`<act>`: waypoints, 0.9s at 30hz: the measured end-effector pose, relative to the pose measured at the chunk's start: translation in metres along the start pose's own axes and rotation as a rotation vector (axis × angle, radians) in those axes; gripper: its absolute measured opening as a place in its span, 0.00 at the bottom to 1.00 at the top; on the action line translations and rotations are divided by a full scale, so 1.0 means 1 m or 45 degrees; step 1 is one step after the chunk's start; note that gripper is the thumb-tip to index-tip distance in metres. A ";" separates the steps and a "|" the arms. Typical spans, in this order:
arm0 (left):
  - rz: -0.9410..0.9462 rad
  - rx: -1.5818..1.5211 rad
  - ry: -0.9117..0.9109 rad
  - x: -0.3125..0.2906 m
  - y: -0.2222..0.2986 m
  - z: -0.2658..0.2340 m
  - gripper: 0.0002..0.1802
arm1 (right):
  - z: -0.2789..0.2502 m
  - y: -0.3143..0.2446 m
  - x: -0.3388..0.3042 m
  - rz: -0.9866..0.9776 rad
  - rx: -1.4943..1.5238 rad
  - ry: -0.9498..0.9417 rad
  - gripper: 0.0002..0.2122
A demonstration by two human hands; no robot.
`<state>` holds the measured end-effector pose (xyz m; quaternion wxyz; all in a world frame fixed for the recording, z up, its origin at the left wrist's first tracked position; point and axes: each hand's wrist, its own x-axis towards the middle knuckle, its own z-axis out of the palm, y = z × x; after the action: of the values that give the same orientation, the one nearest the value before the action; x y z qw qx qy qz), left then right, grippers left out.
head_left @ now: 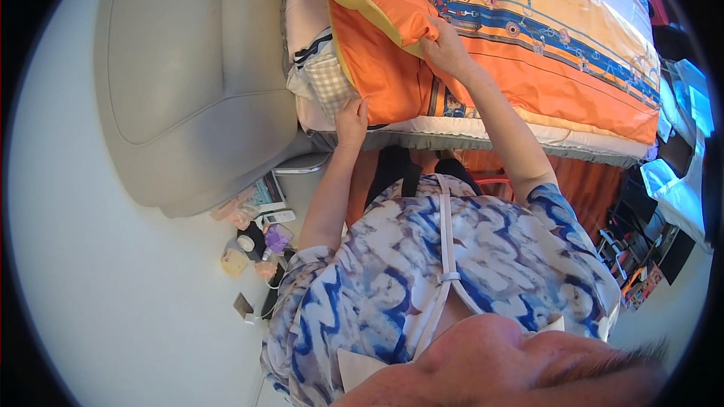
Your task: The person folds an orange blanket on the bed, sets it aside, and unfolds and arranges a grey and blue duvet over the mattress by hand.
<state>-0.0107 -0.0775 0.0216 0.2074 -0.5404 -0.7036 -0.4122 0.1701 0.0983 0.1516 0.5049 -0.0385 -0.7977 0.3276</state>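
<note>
An orange quilt [388, 83] with a yellow underside and a blue patterned band covers much of the bed. My left hand [352, 123] is closed on its near left corner. Farther up and to the right, my right hand [446, 50] grips a bunched fold of the same quilt, the fingertips partly hidden by cloth. Beside my left hand, a beige checked cloth [329, 81] lies folded on the bed, its right side tucked under the quilt's edge. Pale bedding [309, 114] shows below it.
A padded grey headboard [166, 53] stands at the left of the bed. Small items, including a purple bundle [278, 238] and a white remote [279, 216], sit at lower left. Bags and boxes crowd the right, near a light blue bag [667, 185]. Reddish wooden floor [577, 188] shows below.
</note>
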 end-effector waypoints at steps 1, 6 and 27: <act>-0.025 -0.028 0.020 -0.002 0.002 -0.001 0.06 | 0.000 0.005 0.000 0.038 0.022 0.002 0.11; -0.226 -0.312 0.035 -0.006 0.009 0.005 0.09 | -0.016 0.003 0.015 0.027 -0.070 0.106 0.12; -0.660 -0.638 -0.298 -0.039 0.000 0.044 0.12 | -0.010 -0.006 0.008 0.138 0.021 0.013 0.13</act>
<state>0.0089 -0.0651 -0.0330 -0.1242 -0.4220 -0.7133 -0.5456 0.1761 0.1015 0.1636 0.4908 -0.0790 -0.7891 0.3609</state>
